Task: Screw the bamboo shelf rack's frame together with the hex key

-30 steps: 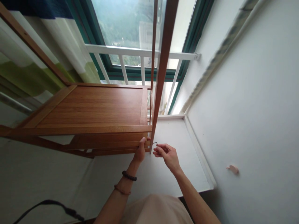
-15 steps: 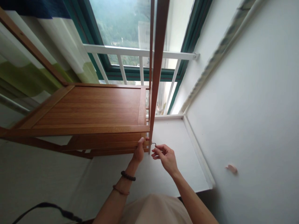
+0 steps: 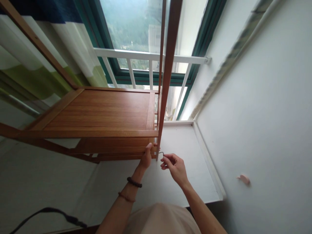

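A brown wooden shelf unit (image 3: 112, 109) stands before me, with a lower shelf (image 3: 117, 143) under the top panel. My left hand (image 3: 146, 156) grips the lower shelf's right end, thumb on its front edge and fingers mostly hidden behind. Just right of the upright post (image 3: 166, 81), my right hand (image 3: 175, 166) pinches a small bent hex key (image 3: 162, 153) between thumb and fingertips. The key's far end points at the outer side of the post, low down; whether it sits in a screw I cannot make out.
Behind the unit is a green-framed window (image 3: 131, 35) with a white railing (image 3: 122, 53). A striped curtain (image 3: 80, 55) hangs on the left, and a white wall (image 3: 268, 107) with a pink hook (image 3: 244, 179) rises on the right. A black strap (image 3: 53, 210) lies lower left.
The view has shifted slightly, so the scene sits a little further right. Both hands keep their holds on the shelf and the hex key, which looks turned only slightly, if at all.
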`<state>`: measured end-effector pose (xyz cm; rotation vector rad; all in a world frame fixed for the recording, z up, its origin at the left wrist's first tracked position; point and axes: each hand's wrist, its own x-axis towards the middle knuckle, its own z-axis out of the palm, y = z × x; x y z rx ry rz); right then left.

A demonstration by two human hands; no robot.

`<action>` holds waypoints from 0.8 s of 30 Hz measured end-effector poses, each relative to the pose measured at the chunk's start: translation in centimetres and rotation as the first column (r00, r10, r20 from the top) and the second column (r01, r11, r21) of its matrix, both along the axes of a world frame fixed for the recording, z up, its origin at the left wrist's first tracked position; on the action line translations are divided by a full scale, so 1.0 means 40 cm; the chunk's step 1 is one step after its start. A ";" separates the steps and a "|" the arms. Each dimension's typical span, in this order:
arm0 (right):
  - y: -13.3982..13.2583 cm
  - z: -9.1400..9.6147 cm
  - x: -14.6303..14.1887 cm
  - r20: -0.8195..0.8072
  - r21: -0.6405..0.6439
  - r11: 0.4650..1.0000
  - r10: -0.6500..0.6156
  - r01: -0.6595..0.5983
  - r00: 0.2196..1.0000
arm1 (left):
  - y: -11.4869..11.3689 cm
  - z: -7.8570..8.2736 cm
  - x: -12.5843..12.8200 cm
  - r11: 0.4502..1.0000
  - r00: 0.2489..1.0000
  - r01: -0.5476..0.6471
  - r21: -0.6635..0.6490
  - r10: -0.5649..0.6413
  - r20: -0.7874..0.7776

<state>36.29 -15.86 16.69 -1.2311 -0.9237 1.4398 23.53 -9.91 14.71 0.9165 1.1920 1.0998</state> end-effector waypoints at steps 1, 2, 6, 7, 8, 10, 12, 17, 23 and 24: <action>0.002 0.003 0.008 0.007 0.013 0.999 -0.035 0.035 0.999 | 0.002 -0.002 0.002 1.000 1.000 -0.005 0.023 0.005 -0.001; 0.006 0.005 0.013 0.012 0.027 0.998 -0.065 0.064 0.998 | 0.003 -0.005 0.004 0.999 1.000 -0.013 0.040 0.013 -0.001; 0.021 0.005 0.012 -0.005 0.030 0.996 -0.083 0.083 0.997 | 0.004 -0.012 0.009 0.998 0.999 -0.029 0.050 0.029 -0.018; 0.023 0.003 0.008 -0.013 0.025 0.997 -0.079 0.080 0.997 | 0.004 -0.012 0.008 0.998 0.999 -0.027 0.049 0.028 -0.026; 0.024 0.000 0.004 -0.017 0.024 0.997 -0.077 0.077 0.997 | 0.003 -0.013 0.008 0.999 0.999 -0.021 0.050 0.023 -0.032; 0.024 -0.003 0.000 -0.010 0.036 0.996 -0.076 0.077 0.997 | 0.003 -0.012 0.008 0.998 0.999 -0.013 0.054 0.015 -0.036; 0.022 -0.002 0.000 0.012 0.053 0.996 -0.073 0.072 0.997 | 0.003 -0.010 0.009 0.998 0.999 -0.012 0.065 0.014 -0.030; 0.025 0.006 0.006 0.078 0.099 0.994 -0.054 0.046 0.996 | 0.004 0.000 0.014 0.993 0.999 -0.017 0.114 0.022 -0.044; 0.033 0.010 0.009 0.043 0.057 0.998 -0.013 0.011 0.999 | 0.002 0.004 0.015 0.996 1.000 -0.005 0.094 0.007 -0.015; 0.033 0.015 0.011 0.018 0.033 0.999 0.003 -0.004 1.000 | 0.002 0.004 0.015 0.997 1.000 0.000 0.081 0.000 -0.005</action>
